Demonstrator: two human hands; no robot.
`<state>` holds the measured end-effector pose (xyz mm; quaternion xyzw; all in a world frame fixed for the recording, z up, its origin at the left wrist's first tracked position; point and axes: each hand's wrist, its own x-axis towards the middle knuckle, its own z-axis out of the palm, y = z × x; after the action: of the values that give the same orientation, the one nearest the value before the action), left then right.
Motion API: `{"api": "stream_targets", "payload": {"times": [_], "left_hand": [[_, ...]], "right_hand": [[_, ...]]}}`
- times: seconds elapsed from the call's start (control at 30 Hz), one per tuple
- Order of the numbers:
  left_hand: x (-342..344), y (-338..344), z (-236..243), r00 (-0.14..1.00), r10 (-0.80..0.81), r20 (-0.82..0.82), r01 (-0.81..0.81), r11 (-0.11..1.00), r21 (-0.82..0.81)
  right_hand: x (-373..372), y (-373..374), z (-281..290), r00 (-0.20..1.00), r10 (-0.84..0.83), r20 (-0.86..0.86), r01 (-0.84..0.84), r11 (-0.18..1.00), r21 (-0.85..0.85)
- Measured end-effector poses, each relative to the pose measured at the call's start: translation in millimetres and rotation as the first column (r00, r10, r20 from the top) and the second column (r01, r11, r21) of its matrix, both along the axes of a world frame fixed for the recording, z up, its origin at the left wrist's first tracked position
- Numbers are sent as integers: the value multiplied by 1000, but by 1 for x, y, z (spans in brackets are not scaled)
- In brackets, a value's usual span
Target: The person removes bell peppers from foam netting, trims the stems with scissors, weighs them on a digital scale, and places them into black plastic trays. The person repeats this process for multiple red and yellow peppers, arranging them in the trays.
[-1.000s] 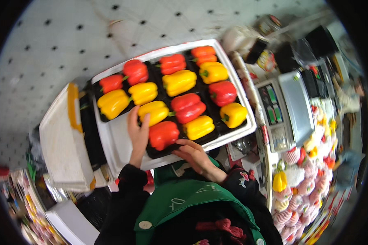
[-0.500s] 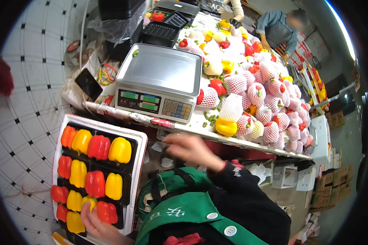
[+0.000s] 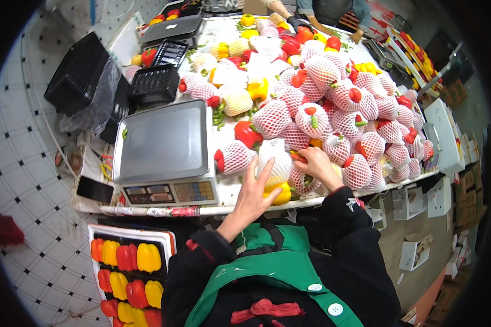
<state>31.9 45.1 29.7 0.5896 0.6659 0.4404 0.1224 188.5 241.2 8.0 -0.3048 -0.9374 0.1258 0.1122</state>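
Observation:
My left hand (image 3: pixel 251 195) lies with fingers stretched and spread against the near side of a yellow bell pepper (image 3: pixel 281 197), whose upper part is covered by a white foam net sleeve (image 3: pixel 277 158). Close by on the right, my right hand (image 3: pixel 319 166) has its fingers pinched at a red-orange bell pepper (image 3: pixel 297 157) in the pile; the fingers partly hide it. Around both hands lie several net-wrapped peppers, among them a red one (image 3: pixel 234 157) to the left and a bare red one (image 3: pixel 247 133) beyond.
A weighing scale (image 3: pixel 163 144) stands left of the pile, with a phone (image 3: pixel 95 189) beside it. Below it, a white foam box (image 3: pixel 166 240) holds red and yellow peppers in black trays. Black trays (image 3: pixel 154 84) are stacked behind. Across the table, another person's gloved hand (image 3: pixel 299 23) reaches in.
My left hand has left the peppers in the foam box and moved to the net-sleeved yellow pepper. My right hand has moved right, onto the pile. The view has shifted toward the table.

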Motion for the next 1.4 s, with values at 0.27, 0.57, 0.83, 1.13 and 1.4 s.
{"api": "stream_targets", "payload": {"times": [0.27,0.57,0.83,1.13,1.4], "left_hand": [[-20,56,-58,981,92,173,-93,996,-4],[-84,78,10,970,241,-41,-229,955,189],[-45,81,-30,975,-222,-21,202,919,-338],[-39,124,-70,923,-380,-58,275,759,-590],[-21,100,23,673,-136,727,301,948,-101]], "right_hand": [[-2,49,-11,926,77,370,23,966,-259],[8,65,3,960,162,227,12,789,-615],[38,-10,90,951,-299,79,309,917,-254],[111,-145,30,319,-915,-245,746,402,-530],[150,-207,-3,32,-913,-407,843,244,-480]]}}
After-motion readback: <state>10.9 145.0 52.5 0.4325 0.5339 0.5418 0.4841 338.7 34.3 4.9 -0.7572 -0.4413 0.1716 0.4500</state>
